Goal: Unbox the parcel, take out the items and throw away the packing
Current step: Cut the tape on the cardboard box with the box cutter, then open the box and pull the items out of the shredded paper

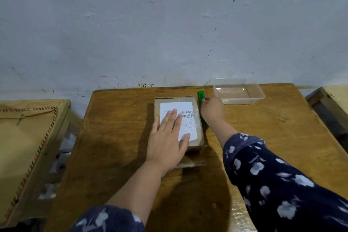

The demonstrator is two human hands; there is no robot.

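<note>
At the left stands a pale wooden side table with a patterned edge. On the brown wooden table lies the flat brown cardboard parcel with a white barcode label, near the middle. The left hand lies flat and open on top of it, fingers spread. Just beside the parcel's right edge, the right hand is closed around a green utility knife. Further right is a clear plastic rectangular container, near the wall.
</note>
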